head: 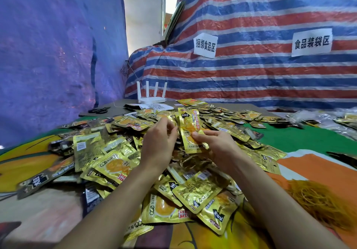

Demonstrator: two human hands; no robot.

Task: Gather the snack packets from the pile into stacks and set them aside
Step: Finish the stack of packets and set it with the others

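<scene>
A big pile of gold snack packets (119,152) covers the middle of the table. Above it stands a small upright stack of packets (190,127), gold with an orange picture. My right hand (216,144) grips the stack's lower part, thumb on its front. My left hand (160,142) is at the stack's left edge, fingers curled and pinching what looks like a thin rubber band stretched across the stack. The back of the stack is hidden.
A heap of yellow rubber bands (316,204) lies at the right. A white router (151,94), scissors (98,110) and papers sit at the table's far side. Striped tarpaulin with paper signs (205,45) rises behind, blue sheeting on the left. Clear bags lie far right.
</scene>
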